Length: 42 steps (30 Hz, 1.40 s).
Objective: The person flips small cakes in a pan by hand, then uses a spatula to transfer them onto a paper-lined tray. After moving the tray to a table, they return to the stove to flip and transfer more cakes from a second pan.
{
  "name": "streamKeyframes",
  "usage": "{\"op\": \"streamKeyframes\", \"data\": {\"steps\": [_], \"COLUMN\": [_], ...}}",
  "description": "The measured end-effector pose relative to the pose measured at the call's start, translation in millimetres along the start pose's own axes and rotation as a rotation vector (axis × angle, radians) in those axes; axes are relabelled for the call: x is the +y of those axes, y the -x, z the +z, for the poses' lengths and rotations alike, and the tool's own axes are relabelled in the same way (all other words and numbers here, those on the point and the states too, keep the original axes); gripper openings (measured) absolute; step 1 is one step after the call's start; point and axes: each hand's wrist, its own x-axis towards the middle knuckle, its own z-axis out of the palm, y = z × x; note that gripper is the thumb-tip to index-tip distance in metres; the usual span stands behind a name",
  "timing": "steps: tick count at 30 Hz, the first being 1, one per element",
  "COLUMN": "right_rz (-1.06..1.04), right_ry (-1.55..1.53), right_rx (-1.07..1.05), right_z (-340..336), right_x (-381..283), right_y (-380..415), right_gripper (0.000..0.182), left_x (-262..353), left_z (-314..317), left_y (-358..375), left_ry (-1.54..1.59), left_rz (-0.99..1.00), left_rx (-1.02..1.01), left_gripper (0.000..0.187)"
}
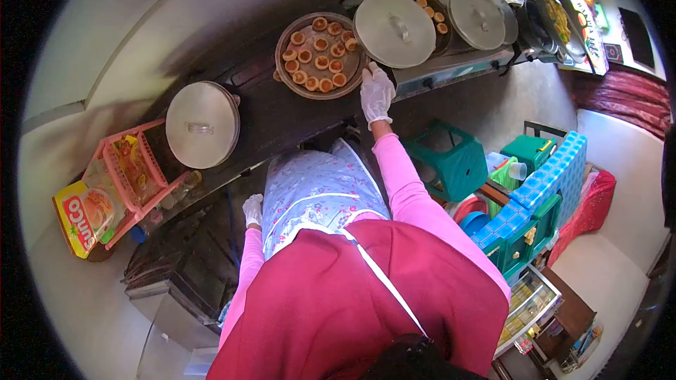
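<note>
My right hand (378, 93), in a clear plastic glove, reaches forward to the right edge of a round pan (283, 34). Its fingers are closed at the pan's rim, just below a large round lid (384, 28); the exact grip is partly hidden. Many small browned round cakes (321, 45) lie in the pan, with bare metal toward its right side. My left hand (253, 209), also gloved, hangs low beside the apron (317, 176). Its fingers look curled, with nothing visible in them.
A lidded pot (202, 125) stands on the left. A second pan (441, 20) of cakes, another lid (476, 20) and a wok (560, 17) line the stove to the right. A pink basket (137, 169) sits far left. Behind my right arm is a green stool (451, 162).
</note>
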Motion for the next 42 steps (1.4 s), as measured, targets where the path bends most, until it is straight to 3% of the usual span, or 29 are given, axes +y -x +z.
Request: {"op": "streamKeyframes", "data": {"steps": [3,6,9,12,15,18,21,27,30,34,37,40,42], "right_rz": [-0.109,-0.314,-0.352,-0.433,-0.373,-0.257,-0.260,-0.135,-0.058,0.329,0.265,0.263,0.434], "right_ry": [0.229,0.343,0.547,0.536,0.480,0.389,0.166,-0.011,-0.296,-0.618,-0.433,-0.452,-0.658], "right_rx": [-0.048,-0.004,-0.138,-0.114,-0.174,-0.129,-0.048,-0.049,-0.117,-0.138,-0.114,-0.142,-0.165], "right_z": [-7,1,15,8,-1,-3,-6,20,29,15,38,47,39], "right_x": [-5,1,16,15,11,2,-10,1,8,-8,19,25,10], "right_y": [-9,-21,-30,-28,-22,-19,-19,-20,-17,-11,-10,-6,-2], "right_gripper": [0.026,0.013,0.008,0.008,0.009,0.013,0.017,0.022,0.025,0.026,0.026,0.024,0.023], "left_x": [1,6,-12,-17,-14,-17,-20,-28,-21,-19,-8,-12,-16], "left_z": [-4,-6,13,8,11,22,20,29,22,20,10,13,18], "left_y": [-1,3,-6,-4,1,-2,-2,-6,-5,3,4,1,-4], "left_ry": [-0.004,0.280,0.349,0.027,0.323,0.425,-0.184,-0.041,-0.146,-0.028,-0.105,-0.082,0.003], "left_rz": [-0.023,-0.161,-0.239,-0.014,-0.173,-0.188,0.069,0.135,0.008,0.017,0.050,0.093,0.032], "left_rx": [0.026,0.042,0.028,0.005,0.050,0.037,0.038,0.196,0.085,0.064,0.011,0.040,0.050], "left_gripper": [0.029,0.028,0.029,0.031,0.030,0.028,0.026,0.024,0.025,0.027,0.028,0.027,0.028]}}
